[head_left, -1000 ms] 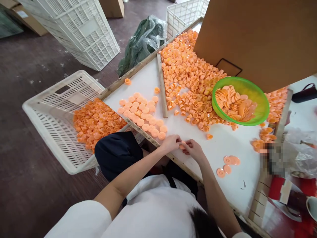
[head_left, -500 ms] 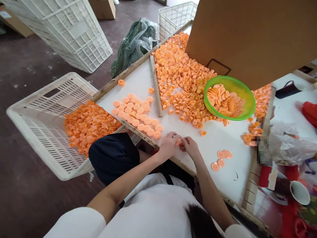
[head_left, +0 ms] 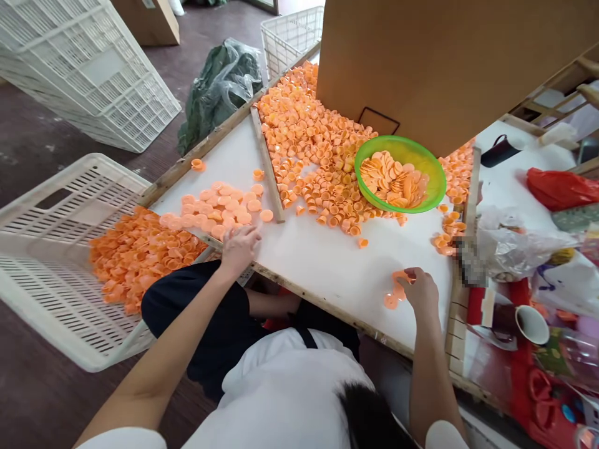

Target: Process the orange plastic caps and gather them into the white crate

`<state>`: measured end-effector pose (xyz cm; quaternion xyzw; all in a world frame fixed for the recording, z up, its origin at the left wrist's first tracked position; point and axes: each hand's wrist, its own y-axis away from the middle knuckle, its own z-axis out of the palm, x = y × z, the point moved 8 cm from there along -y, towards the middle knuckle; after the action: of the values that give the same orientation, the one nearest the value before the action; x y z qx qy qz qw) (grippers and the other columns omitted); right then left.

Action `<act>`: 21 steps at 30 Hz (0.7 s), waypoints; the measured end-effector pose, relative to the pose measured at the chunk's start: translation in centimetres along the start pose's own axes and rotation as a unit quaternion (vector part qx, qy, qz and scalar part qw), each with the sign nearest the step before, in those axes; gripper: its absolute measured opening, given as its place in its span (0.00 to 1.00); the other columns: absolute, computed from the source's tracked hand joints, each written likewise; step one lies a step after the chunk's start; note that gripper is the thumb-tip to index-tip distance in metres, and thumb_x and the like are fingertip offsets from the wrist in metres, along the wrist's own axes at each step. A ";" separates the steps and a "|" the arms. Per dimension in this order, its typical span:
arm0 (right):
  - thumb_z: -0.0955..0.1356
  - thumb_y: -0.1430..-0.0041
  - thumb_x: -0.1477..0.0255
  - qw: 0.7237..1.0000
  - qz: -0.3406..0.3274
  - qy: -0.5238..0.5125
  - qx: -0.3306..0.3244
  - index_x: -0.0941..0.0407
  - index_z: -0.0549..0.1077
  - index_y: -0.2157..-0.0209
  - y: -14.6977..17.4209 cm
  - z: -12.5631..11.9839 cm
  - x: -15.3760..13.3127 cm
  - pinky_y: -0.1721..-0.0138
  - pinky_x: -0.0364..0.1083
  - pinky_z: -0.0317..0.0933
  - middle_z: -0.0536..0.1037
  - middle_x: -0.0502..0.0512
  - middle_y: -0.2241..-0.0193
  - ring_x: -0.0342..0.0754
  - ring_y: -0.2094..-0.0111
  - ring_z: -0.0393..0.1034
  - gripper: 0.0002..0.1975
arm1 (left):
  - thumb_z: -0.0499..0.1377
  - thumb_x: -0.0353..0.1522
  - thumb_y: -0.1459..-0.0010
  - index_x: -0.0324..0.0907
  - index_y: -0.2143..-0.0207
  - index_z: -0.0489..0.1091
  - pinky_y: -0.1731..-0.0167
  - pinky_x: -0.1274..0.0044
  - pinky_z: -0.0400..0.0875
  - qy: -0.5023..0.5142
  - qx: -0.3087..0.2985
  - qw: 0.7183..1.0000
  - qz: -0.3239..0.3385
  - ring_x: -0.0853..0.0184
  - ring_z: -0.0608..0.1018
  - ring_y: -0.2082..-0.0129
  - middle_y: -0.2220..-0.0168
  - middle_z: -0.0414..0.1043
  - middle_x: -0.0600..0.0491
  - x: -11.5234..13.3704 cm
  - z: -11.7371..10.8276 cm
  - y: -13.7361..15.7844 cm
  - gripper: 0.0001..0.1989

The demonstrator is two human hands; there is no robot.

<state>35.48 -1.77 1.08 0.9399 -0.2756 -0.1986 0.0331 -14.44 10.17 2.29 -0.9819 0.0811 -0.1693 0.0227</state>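
My left hand (head_left: 241,248) lies at the table's near edge with its fingers spread, beside a cluster of flat round orange plastic discs (head_left: 227,204). Some discs at the cluster's left reach the wooden edge above the basket. To the right, my right hand (head_left: 423,290) has thumb and finger pinched at an orange disc (head_left: 400,275) in a small loose group. A green bowl (head_left: 400,202) full of similar discs stands beyond, on a heap of small orange cups (head_left: 313,146).
A white plastic basket (head_left: 60,324) with orange pieces (head_left: 140,255) adjoins the table's left edge. Wooden strips (head_left: 267,163) divide the white tabletop. A large cardboard box (head_left: 421,68) rises behind the bowl. A mug (head_left: 532,324) and plastic bags (head_left: 510,246) lie at right.
My hands have parted from the small orange piece between them. The left moved left to the disc cluster, which has shifted toward the basket; the right reached right to the loose discs. The view shifted.
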 end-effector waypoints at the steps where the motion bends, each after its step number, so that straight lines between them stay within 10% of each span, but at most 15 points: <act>1: 0.68 0.54 0.63 1.000 -0.004 0.009 -0.001 0.55 0.71 0.63 0.1 0.4 0.2 0.66 0.47 0.58 0.70 0.58 0.62 0.48 0.69 0.67 0.16 | 0.51 0.26 0.46 0.44 0.64 0.72 0.43 0.62 0.49 -0.010 0.009 1.000 -0.017 0.58 0.67 0.48 0.49 0.68 0.50 -1.5 -0.6 -0.4 0.12; 6: 0.68 0.56 0.63 1.000 -0.025 0.011 0.010 0.55 0.71 0.62 0.3 2.1 0.4 0.66 0.47 0.58 0.66 0.57 0.64 0.49 0.69 0.65 0.18 | 0.55 0.31 0.46 0.42 0.60 0.72 0.46 0.62 0.55 -0.050 0.082 0.990 -0.108 0.52 0.64 0.46 0.47 0.64 0.44 -5.3 -3.5 -2.0 0.12; 9: 0.69 0.57 0.63 0.999 -0.031 0.003 0.011 0.55 0.69 0.63 0.1 2.4 0.8 0.66 0.48 0.58 0.66 0.56 0.66 0.49 0.69 0.64 0.18 | 0.54 0.32 0.44 0.41 0.55 0.70 0.44 0.63 0.53 -0.038 0.134 0.985 -0.106 0.53 0.61 0.43 0.44 0.59 0.44 -2.8 -4.4 -2.3 0.14; 17: 0.68 0.57 0.61 0.999 -0.034 -0.019 0.007 0.54 0.65 0.67 0.0 1.9 0.5 0.68 0.48 0.57 0.69 0.55 0.70 0.49 0.71 0.64 0.16 | 0.53 0.30 0.41 0.45 0.47 0.63 0.44 0.65 0.55 0.130 -0.041 0.966 0.219 0.60 0.60 0.42 0.42 0.59 0.48 20.5 4.9 -2.8 0.18; 21: 0.68 0.57 0.59 0.999 -0.019 -0.046 -0.009 0.54 0.66 0.68 0.4 1.8 0.5 0.70 0.48 0.57 0.71 0.55 0.70 0.49 0.73 0.65 0.16 | 0.54 0.29 0.42 0.45 0.51 0.66 0.48 0.66 0.59 0.133 -0.097 0.941 0.295 0.58 0.63 0.45 0.44 0.61 0.47 27.3 9.6 -2.8 0.16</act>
<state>34.93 -2.31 -0.65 0.9346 -0.2570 -0.2449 0.0248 14.62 8.54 2.49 -0.8798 0.3857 -0.2756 -0.0347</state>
